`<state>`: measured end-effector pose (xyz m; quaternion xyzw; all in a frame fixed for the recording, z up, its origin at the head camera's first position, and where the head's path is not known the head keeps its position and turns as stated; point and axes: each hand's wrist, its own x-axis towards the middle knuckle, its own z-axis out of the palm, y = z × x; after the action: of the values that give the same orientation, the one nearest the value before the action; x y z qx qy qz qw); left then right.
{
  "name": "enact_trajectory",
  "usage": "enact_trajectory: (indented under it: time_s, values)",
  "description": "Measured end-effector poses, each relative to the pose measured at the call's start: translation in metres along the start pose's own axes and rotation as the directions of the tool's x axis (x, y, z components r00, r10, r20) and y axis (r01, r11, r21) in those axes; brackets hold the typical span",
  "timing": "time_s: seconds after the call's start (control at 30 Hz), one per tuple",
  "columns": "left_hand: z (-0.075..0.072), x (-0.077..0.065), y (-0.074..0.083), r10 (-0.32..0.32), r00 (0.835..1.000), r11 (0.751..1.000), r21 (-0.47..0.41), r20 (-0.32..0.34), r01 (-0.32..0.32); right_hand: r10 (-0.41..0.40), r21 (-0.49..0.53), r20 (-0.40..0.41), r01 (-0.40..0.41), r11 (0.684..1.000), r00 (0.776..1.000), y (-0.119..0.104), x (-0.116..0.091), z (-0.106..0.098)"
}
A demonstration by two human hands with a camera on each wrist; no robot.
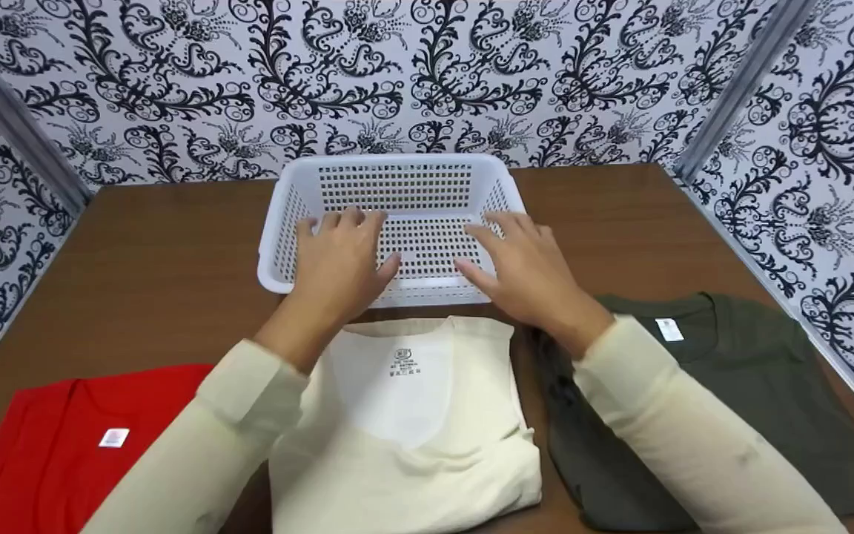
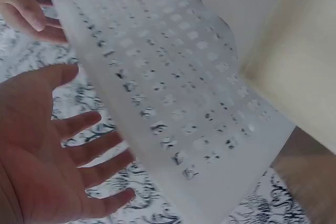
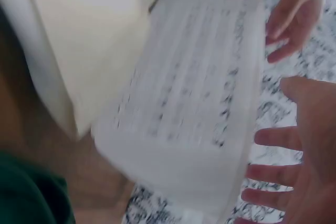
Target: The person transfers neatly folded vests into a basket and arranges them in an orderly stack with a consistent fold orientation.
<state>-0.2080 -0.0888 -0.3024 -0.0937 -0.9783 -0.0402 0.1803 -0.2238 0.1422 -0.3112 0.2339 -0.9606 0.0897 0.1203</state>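
Note:
A white plastic basket (image 1: 397, 162) with a lattice of holes stands on the table, nothing lying inside it. My left hand (image 1: 342, 259) hovers over its left front part with fingers spread, holding nothing. Over the right front part my right hand (image 1: 523, 267) is likewise spread, its thumb pointing inward. Both wrist views show the left palm (image 2: 42, 150) and right palm (image 3: 315, 150) close to the basket's rim, fingers apart. A cream garment (image 1: 479, 445) with a white inside neck and printed label lies folded just in front of the basket, between the forearms.
To the left lies a folded red garment (image 1: 56, 445) with a white tag. A dark green shirt (image 1: 753, 400), also tagged, lies on the right, partly under the right forearm. The brown table (image 1: 175, 259) meets patterned walls (image 1: 412, 81) behind and at both sides.

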Motion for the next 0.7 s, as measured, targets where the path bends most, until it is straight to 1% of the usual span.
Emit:
enact_trajectory:
  time_s: [0.03,0.07,0.13,0.2,0.23,0.27,0.3,0.33,0.37,0.43,0.47,0.53,0.6,0.7]
  values:
    - [-0.001,-0.005,0.0,0.017,0.998,1.0,-0.009,-0.067,-0.017,-0.046,0.026,-0.062,0.048,0.999,0.997,-0.003,-0.006,0.001]
    - [-0.002,-0.011,0.001,0.035,0.991,0.999,-0.014,-0.127,-0.037,-0.093,0.052,-0.124,0.101,0.994,0.988,-0.006,-0.013,0.002]
    - [-0.004,-0.024,0.001,0.076,0.974,0.996,-0.021,-0.216,-0.082,-0.186,0.084,-0.233,0.21,0.974,0.955,-0.01,-0.026,0.005]
    - [-0.003,-0.039,0.0,0.115,0.959,0.992,-0.025,-0.259,-0.126,-0.257,0.102,-0.297,0.298,0.949,0.92,-0.013,-0.039,0.01]
    - [-0.004,-0.047,-0.001,0.133,0.955,0.989,-0.027,-0.265,-0.145,-0.277,0.105,-0.309,0.322,0.941,0.91,-0.015,-0.045,0.012]
    - [-0.003,-0.055,-0.002,0.146,0.955,0.987,-0.028,-0.258,-0.159,-0.288,0.109,-0.308,0.334,0.936,0.907,-0.016,-0.05,0.014]
    - [-0.003,-0.063,-0.005,0.155,0.958,0.986,-0.024,-0.24,-0.166,-0.29,0.113,-0.297,0.335,0.936,0.91,-0.016,-0.054,0.016]
    - [-0.002,-0.07,-0.008,0.16,0.963,0.986,-0.018,-0.216,-0.168,-0.282,0.117,-0.28,0.324,0.939,0.918,-0.016,-0.057,0.018]
    - [-0.001,-0.077,-0.012,0.157,0.971,0.987,-0.011,-0.178,-0.162,-0.268,0.121,-0.255,0.305,0.945,0.929,-0.016,-0.06,0.021]
    - [0.0,-0.088,-0.02,0.135,0.989,0.991,0.012,-0.064,-0.135,-0.226,0.13,-0.193,0.254,0.958,0.955,-0.015,-0.063,0.025]
    - [0.001,-0.093,-0.024,0.123,0.992,0.992,0.024,-0.008,-0.123,-0.204,0.135,-0.16,0.226,0.965,0.966,-0.013,-0.065,0.027]
    - [0.003,-0.099,-0.031,0.093,0.991,0.994,0.048,0.098,-0.098,-0.162,0.141,-0.091,0.174,0.975,0.983,-0.011,-0.067,0.032]
    - [0.004,-0.103,-0.038,0.057,0.981,0.995,0.069,0.186,-0.071,-0.143,0.144,-0.027,0.145,0.979,0.989,-0.008,-0.067,0.035]
    - [0.005,-0.109,-0.048,0.012,0.964,0.996,0.085,0.264,-0.035,-0.148,0.153,0.05,0.139,0.978,0.988,-0.005,-0.066,0.04]
